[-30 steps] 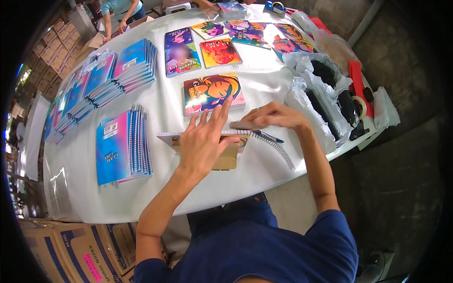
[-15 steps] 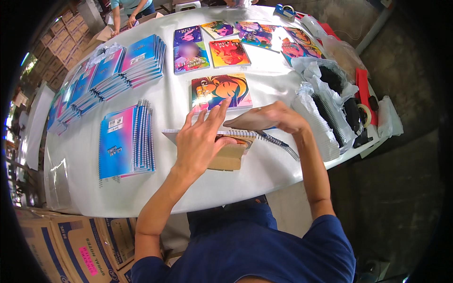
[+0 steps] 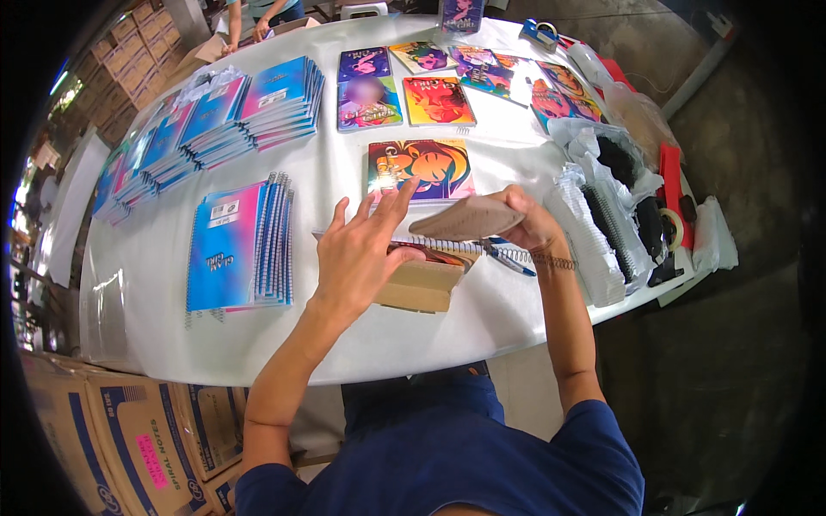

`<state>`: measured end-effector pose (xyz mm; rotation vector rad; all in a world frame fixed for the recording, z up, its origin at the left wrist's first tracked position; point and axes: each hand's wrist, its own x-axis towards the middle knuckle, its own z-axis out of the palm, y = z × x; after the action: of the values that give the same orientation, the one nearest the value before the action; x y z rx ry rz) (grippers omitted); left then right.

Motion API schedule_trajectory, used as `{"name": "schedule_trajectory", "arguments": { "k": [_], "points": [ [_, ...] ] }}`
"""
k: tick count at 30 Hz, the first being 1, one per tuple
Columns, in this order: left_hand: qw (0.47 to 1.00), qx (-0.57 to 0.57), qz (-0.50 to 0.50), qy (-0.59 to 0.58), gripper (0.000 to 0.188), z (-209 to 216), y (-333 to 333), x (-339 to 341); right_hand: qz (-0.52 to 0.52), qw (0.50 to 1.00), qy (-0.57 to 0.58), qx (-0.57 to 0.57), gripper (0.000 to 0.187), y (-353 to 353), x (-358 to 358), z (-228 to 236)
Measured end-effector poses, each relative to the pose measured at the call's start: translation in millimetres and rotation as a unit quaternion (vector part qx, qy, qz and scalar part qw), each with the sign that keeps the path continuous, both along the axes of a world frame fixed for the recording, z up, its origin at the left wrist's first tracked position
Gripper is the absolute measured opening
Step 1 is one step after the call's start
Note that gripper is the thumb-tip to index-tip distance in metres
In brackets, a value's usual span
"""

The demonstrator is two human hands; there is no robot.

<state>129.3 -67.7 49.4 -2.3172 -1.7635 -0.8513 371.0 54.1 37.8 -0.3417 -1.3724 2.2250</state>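
The left hand (image 3: 366,254) lies spread, fingers fanned, palm pressing down on a spiral notebook (image 3: 430,267) near the front edge of the white table (image 3: 344,335). The notebook sits on what looks like a brown cardboard stack, though the hand hides where one ends and the other begins. The right hand (image 3: 529,225) pinches a grey-brown sheet (image 3: 465,219), lifted and bowed above the notebook's wire coil (image 3: 516,255). A blue pen (image 3: 508,260) lies just beside the coil, under the raised sheet.

To the left rests a pile of blue notebooks (image 3: 237,245); further back, more blue piles (image 3: 215,120) and a spread of colourful covers (image 3: 422,168). On the right, clear bags of black coils (image 3: 602,232) and a tape roll (image 3: 673,228) crowd the table's edge.

The likely trouble is at the coil: if the sheet comes down skewed, its punched holes could miss or snag the wire and tear. The bow in the sheet could also turn into a crease if the pinch tightens. Should the left hand ease off, the notebook might slide on the cardboard toward the table edge. The pen is close enough to be trapped beneath the sheet or knocked off the table.
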Motion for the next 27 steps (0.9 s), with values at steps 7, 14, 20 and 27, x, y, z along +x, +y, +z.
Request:
{"name": "schedule_trajectory", "arguments": {
  "k": [7, 14, 20, 27],
  "points": [
    [0.999, 0.032, 0.010, -0.008, 0.100, 1, -1, -10, -0.015, 0.999, -0.046, 0.012, 0.050, 2, -14, 2],
    [0.999, 0.025, 0.037, -0.003, 0.099, 1, -5, -20, -0.009, 0.957, -0.152, 0.248, 0.050, 6, -37, 6],
    [0.998, 0.025, 0.065, 0.005, 0.099, 4, -9, -32, -0.021, 1.000, -0.011, 0.007, 0.051, 9, -45, 1],
    [0.981, 0.060, 0.077, -0.166, 0.109, -15, -11, -42, -0.039, 0.996, -0.071, 0.039, 0.048, 9, -61, 5]
  ]
}}
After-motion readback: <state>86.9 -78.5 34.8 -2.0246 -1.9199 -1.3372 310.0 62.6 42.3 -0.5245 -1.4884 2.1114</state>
